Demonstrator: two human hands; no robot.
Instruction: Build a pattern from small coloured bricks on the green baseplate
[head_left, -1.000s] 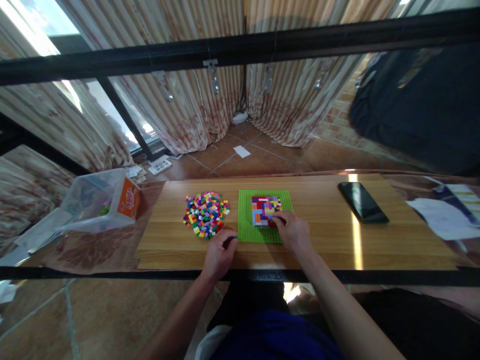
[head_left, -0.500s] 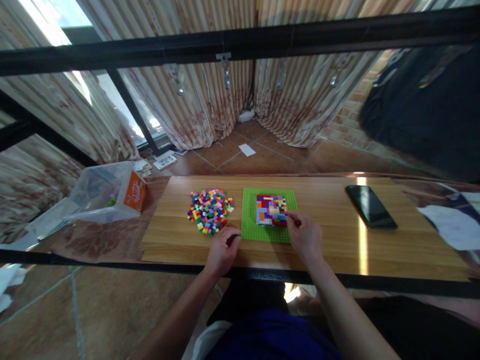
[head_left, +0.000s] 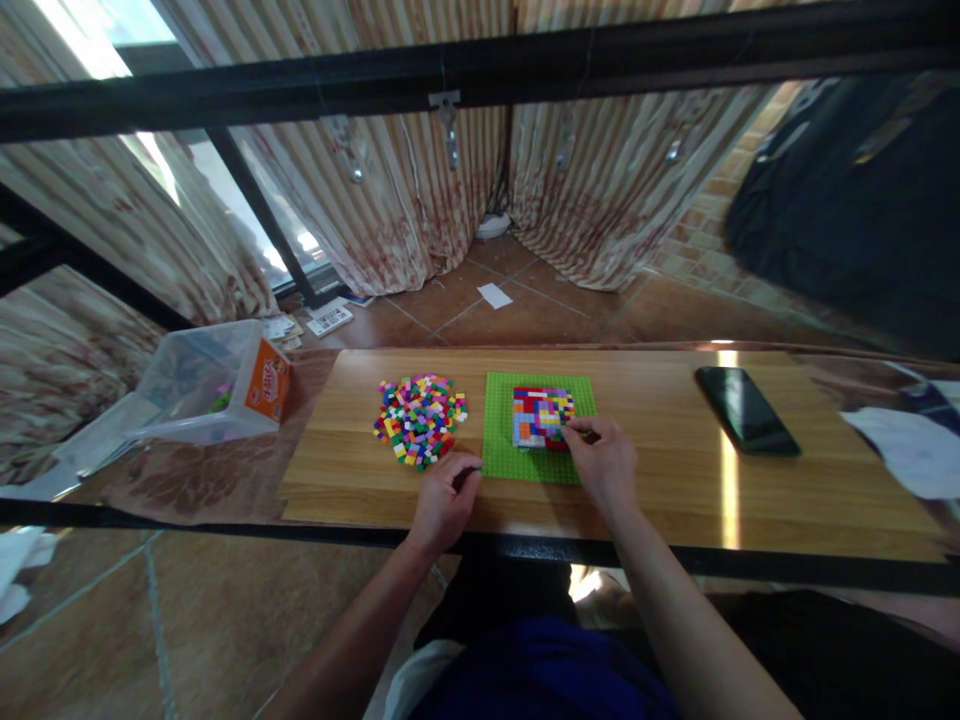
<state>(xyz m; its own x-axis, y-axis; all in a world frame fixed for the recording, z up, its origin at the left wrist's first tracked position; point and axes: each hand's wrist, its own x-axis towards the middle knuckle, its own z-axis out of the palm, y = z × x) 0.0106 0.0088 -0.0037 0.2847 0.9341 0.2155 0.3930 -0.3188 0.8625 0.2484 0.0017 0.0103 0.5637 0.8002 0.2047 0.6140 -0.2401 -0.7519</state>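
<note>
A green baseplate [head_left: 502, 440] lies on the wooden board [head_left: 660, 470], carrying a square block of many-coloured bricks [head_left: 541, 415]. My right hand [head_left: 604, 460] rests at the block's near right corner, fingers pinched together against its edge; what they hold is too small to name. My left hand [head_left: 442, 500] lies on the board by the baseplate's near left corner, fingers curled, its fingertips touching the plate's edge. A heap of loose coloured bricks [head_left: 420, 420] sits just left of the baseplate.
A black phone [head_left: 742, 422] lies on the board at the right. A clear plastic tub with an orange label [head_left: 217, 385] lies tipped at the left. Papers [head_left: 907, 445] are at the far right. A black bar [head_left: 480, 75] crosses overhead.
My right hand has shifted from the block's near edge to its near right corner. My left hand has stayed by the baseplate. The camera has tilted slightly.
</note>
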